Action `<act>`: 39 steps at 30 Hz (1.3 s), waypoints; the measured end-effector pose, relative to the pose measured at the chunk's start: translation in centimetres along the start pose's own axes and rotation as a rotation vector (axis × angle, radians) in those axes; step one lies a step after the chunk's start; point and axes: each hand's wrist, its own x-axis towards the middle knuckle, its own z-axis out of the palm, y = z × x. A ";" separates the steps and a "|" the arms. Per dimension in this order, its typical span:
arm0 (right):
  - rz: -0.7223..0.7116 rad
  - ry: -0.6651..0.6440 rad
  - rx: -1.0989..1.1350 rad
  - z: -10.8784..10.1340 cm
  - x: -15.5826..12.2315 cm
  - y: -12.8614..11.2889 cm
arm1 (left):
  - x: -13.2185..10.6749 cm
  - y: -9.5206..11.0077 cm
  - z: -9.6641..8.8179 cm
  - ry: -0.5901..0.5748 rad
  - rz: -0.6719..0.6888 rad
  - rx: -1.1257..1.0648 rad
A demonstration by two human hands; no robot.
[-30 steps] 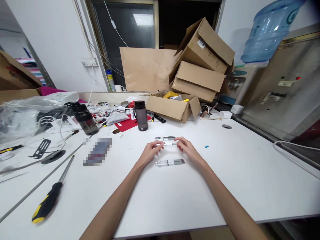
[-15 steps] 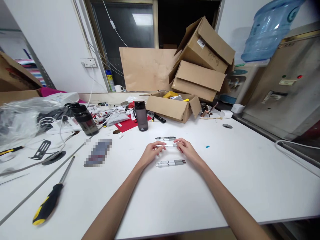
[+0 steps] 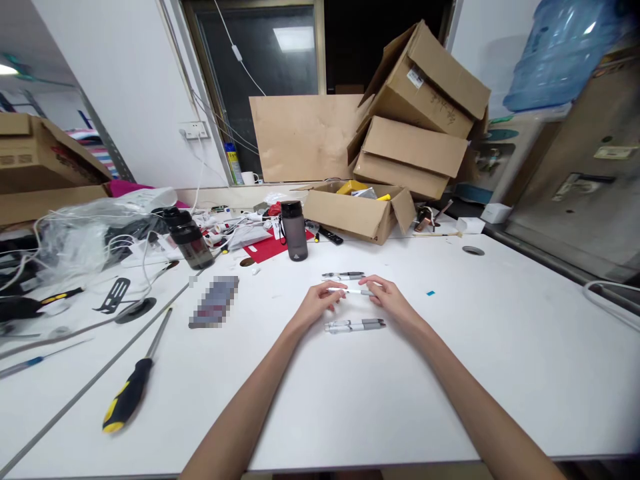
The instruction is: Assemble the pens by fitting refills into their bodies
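Between my two hands a white pen point(image 3: 356, 291) lies level, just over or on the white table. My left hand point(image 3: 320, 302) has its fingers bent around the pen's left end. At the other end, the grey part is pinched by my right hand point(image 3: 389, 298), partly hiding it. Beyond them lies a dark-and-clear pen point(image 3: 343, 275). On the near side, white pens with grey grips point(image 3: 355, 325) lie close together, seemingly two side by side.
A black-and-yellow screwdriver point(image 3: 131, 393) and a blurred-out flat object point(image 3: 215, 302) lie on the left. Behind stand a dark bottle point(image 3: 294, 232), another tilted bottle point(image 3: 187, 239) and an open cardboard box point(image 3: 350, 212). A small blue scrap point(image 3: 431, 293) lies to the right.
The whole view has swung a little to the left, so everything appears shifted rightward. Both hands keep their hold on the pen, and the other pens lie as before.
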 end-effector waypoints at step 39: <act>-0.182 -0.143 -0.049 1.8 -0.8 -1.4 | -0.8 2.0 2.5 -0.060 0.038 -0.140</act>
